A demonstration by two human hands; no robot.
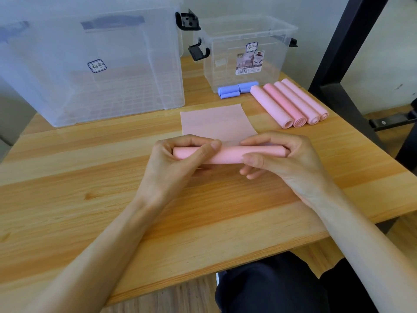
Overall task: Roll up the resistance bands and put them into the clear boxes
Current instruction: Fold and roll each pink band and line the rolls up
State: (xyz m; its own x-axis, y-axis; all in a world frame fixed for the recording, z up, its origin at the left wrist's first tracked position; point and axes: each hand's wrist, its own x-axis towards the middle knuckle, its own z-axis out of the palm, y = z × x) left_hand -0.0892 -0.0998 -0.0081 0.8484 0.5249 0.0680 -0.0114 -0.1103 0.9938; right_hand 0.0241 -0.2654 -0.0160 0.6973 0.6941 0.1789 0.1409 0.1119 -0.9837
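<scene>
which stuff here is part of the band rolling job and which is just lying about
Job: pink band being rolled, left hand, right hand, four rolled pink bands, blue rolled bands, large clear box, small clear box.
Lying about: black metal frame, wooden table.

1. Your left hand (180, 155) covers the left end of the partly rolled pink resistance band (228, 154), and your right hand (282, 154) wraps its right end, so you cannot see either spiral.
2. The large clear plastic storage box (90, 64) is cut off by the top and left edges (its rim is out of view).
3. The handwriting on that box's small white label (97, 65) is too small to read, as is the print on the sticker (250, 63) of the small clear plastic storage box (246, 53).
4. The rolled blue resistance bands (237, 89) overlap, so you cannot count them.
5. The wooden table (90, 188) runs past the left edge.
</scene>
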